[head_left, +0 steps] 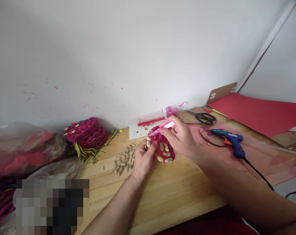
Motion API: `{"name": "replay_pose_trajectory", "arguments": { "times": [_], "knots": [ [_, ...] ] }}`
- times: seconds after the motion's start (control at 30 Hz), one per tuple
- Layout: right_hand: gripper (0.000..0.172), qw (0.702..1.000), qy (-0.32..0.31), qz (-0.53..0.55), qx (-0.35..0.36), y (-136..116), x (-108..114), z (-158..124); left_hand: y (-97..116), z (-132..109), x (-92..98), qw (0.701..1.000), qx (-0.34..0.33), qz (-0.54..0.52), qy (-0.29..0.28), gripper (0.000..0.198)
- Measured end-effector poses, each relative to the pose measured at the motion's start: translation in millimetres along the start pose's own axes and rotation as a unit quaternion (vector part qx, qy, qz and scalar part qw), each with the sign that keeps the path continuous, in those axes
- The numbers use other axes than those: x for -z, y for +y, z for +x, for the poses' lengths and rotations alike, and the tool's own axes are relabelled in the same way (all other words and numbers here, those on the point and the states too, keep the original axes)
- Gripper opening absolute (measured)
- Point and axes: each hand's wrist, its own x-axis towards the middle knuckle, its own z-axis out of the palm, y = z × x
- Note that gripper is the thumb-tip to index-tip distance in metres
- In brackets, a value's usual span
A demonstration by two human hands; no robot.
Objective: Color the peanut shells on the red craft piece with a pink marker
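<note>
**Item:** round red disc studded with pale peanut shells [164, 150].
**Location:** held just above the light wooden tabletop [162, 195], tilted toward the wearer, between both hands.
**Left hand** [143, 160]: pinches the disc's left rim, thumb on the face, fingers behind.
**Right hand** [181, 137]: curled around a slim pink pen-shaped tool [164, 127], its tip at the disc's upper edge.
**Handling, by judgement:** light and fairly stiff. The shells are brittle and likely to snap off under pressure. Best taken by the bare rim or flat from beneath.
**Adjacent:**
- 1 loose pile of unshelled peanuts [123, 160], just left
- 1 blue glue gun with orange trigger [232, 142], right
- black scissors [204, 117], pink cup [171, 111] and red paper sheet [260, 112], beyond
- purple woven stack [86, 132], far left
</note>
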Motion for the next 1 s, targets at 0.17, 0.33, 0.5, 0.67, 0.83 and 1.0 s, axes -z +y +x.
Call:
{"name": "replay_pose_trajectory", "arguments": {
  "times": [0.17,0.33,0.5,0.67,0.83,1.0],
  "knots": [
    [0.004,0.999,0.036,-0.006,0.003,4,3,4,-7,2,1.6,1.0,0.004,-0.013,-0.006,0.038],
    [0.004,1.0,0.028,-0.002,0.005,2,3,2,-1,0,2.2,1.0,-0.001,0.019,-0.001,0.04],
    [0.006,0.999,-0.003,-0.038,0.029,-3,1,-1,-1,1,4.3,0.998,-0.037,0.057,-0.005,0.035],
    [0.005,0.997,-0.01,-0.059,0.041,-6,5,0,-2,3,5.4,0.998,-0.035,0.056,-0.006,0.031],
    [0.004,0.999,-0.005,-0.036,0.031,-8,6,1,2,2,6.0,0.994,-0.049,0.097,-0.004,0.03],
    [0.006,0.996,-0.016,-0.055,0.063,-8,3,0,2,2,7.2,0.987,-0.078,0.143,0.005,0.03]
  ]
}}
